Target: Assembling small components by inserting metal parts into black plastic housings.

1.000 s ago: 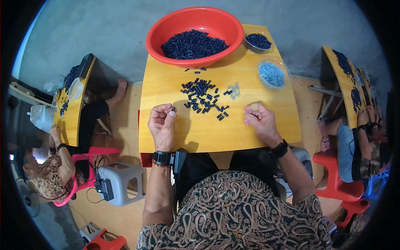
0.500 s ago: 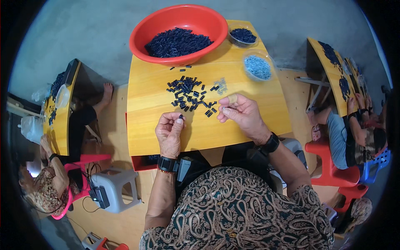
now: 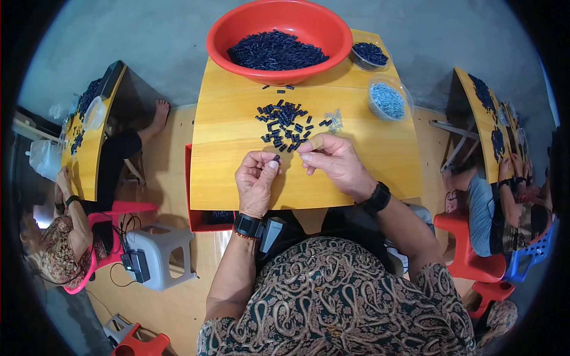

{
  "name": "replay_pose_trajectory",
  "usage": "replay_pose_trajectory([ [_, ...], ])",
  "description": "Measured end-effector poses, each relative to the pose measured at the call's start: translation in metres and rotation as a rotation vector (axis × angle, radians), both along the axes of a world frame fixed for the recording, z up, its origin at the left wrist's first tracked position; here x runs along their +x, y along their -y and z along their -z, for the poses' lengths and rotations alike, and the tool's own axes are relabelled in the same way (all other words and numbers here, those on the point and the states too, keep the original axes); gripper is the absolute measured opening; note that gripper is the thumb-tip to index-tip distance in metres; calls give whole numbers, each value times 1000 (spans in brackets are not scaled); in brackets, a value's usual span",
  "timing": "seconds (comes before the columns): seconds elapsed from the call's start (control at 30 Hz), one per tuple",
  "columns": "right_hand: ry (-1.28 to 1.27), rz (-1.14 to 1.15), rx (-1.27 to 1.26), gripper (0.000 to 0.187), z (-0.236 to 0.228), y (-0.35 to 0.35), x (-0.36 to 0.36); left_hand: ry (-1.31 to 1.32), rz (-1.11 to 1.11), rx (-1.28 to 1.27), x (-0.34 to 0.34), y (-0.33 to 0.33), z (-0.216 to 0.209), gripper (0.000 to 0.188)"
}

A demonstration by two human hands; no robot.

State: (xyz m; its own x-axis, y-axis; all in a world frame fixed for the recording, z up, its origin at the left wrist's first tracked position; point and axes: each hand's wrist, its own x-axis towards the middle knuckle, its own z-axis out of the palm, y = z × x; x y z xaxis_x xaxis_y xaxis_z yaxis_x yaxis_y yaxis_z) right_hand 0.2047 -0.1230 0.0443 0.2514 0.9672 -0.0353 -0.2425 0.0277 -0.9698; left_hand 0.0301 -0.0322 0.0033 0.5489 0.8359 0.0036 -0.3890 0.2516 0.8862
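My left hand (image 3: 256,183) is closed over the near part of the yellow table (image 3: 225,172), a small dark tubular piece (image 3: 276,158) pinched between thumb and forefinger. Just right of it, my right hand (image 3: 337,165) is also pinched, its fingertips turned toward that piece. Whatever those fingertips hold is too small to make out. Beyond both hands lies a loose pile of the same dark pieces (image 3: 284,118). To its right is a little scatter of thin silvery pins (image 3: 334,121).
A large red basin (image 3: 217,44) of dark pieces stands at the table's far edge. Right of it are a clear tub of dark pieces (image 3: 369,54) and one of pale pins (image 3: 389,101). A red box (image 3: 199,221) sits below the table. People work at tables on both sides.
My right hand has come closer to my left hand, narrowing the gap between their fingertips. The left keeps its pinch on the dark piece. The whole view has shifted slightly.
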Motion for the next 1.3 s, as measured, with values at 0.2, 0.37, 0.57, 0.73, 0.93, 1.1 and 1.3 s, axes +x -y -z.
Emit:
replay_pose_trajectory([
  [0.2,112,-30,60,13,-2,-27,-17,43,0,-39,-2,-2,5,9],
  [0.37,109,-37,20,11,0,-34,-24,54,10,-42,-1,-2,6,9],
  [0.57,164,-69,39,11,7,-36,-19,86,10,-52,-1,-2,5,8],
  [0.73,432,-133,134,16,6,-33,-13,133,18,-59,0,-2,7,7],
  [0.93,91,-43,30,19,3,-28,-26,279,43,-189,-1,-2,1,6],
  [1.1,250,-69,-7,15,-8,-31,-28,304,28,-220,0,-2,-3,5],
  [1.3,734,-7,247,12,-14,-37,-35,289,3,-227,-1,-2,4,4],
])
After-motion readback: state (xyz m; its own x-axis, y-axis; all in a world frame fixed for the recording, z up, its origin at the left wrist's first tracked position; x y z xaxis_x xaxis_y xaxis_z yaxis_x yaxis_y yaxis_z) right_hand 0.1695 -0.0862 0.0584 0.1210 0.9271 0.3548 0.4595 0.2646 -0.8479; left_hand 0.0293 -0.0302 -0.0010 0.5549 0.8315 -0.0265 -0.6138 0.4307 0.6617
